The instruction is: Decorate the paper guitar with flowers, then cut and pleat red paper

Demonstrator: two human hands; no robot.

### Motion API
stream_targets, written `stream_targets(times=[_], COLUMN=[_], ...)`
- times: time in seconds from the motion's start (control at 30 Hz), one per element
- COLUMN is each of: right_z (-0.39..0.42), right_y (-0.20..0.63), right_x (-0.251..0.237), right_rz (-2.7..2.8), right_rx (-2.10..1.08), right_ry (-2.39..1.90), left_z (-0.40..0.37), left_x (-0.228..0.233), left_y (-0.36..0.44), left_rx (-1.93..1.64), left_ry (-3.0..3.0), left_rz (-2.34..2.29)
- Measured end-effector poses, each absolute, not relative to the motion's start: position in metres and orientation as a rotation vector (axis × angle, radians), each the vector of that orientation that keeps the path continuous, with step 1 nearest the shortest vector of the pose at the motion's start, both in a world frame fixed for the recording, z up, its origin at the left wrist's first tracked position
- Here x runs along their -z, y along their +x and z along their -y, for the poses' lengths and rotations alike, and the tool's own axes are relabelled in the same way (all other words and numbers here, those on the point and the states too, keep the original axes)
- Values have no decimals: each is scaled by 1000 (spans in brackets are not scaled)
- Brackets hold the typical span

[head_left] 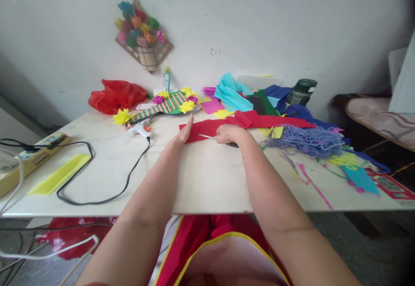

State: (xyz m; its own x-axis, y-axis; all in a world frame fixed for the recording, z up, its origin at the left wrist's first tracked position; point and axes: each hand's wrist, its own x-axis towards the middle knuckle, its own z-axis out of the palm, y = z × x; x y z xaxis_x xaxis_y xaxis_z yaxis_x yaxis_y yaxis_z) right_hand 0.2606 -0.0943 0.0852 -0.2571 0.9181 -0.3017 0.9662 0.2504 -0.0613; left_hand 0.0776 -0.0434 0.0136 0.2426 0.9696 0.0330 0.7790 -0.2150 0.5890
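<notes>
A long strip of red crepe paper [205, 127] lies across the table in front of me, with a folded piece on its right half. My left hand [186, 131] rests at the strip's left end, its fingers stretched out and touching the paper. Closed around a pair of scissors [208, 137], my right hand [228, 134] is at the strip's near edge. The blades point left over the paper, and part of the dark handle shows under the hand. Whether the blades are apart cannot be made out.
Tangled blue-purple yarn [304, 141] lies right, near paper scraps and a dark green bottle [302, 91]. A white glue gun [140, 129] with a black cord sits left, before a green decorated craft piece [168, 104]. A power strip [32, 158] and yellow paper [60, 174] are far left.
</notes>
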Motion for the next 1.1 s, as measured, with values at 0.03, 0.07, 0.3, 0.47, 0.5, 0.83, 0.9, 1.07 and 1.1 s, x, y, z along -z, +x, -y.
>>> stream_targets(times=[0.03, 0.07, 0.3, 0.47, 0.5, 0.83, 0.9, 1.07, 1.1], right_z=[93, 92, 81, 76, 75, 73, 73, 71, 70], right_y=[264, 266, 274, 276, 276, 272, 270, 270, 270], right_x=[-85, -84, -64, -59, -59, -61, -62, -60, -59], right_rz=[-2325, -2336, -2463, -2438, -2448, -2463, -2457, -2456, -2465], right_rx=[346, 351, 608, 423, 349, 148, 192, 335, 341], right_ry=[1828, 1882, 2184, 2231, 2238, 2450, 2463, 2474, 2485], left_z=[44, 44, 46, 47, 46, 47, 48, 49, 49], left_x=[-14, -14, -13, -6, -4, 1, -1, -2, -2], left_y=[77, 77, 83, 91, 92, 96, 96, 97, 97], left_rx=[-579, -596, -497, -198, -157, -32, -24, -50, -54], left_ry=[2069, 2081, 2095, 2320, 2370, 2519, 2520, 2497, 2494], left_rz=[-1577, -1565, -1629, -1719, -1727, -1757, -1755, -1754, -1752])
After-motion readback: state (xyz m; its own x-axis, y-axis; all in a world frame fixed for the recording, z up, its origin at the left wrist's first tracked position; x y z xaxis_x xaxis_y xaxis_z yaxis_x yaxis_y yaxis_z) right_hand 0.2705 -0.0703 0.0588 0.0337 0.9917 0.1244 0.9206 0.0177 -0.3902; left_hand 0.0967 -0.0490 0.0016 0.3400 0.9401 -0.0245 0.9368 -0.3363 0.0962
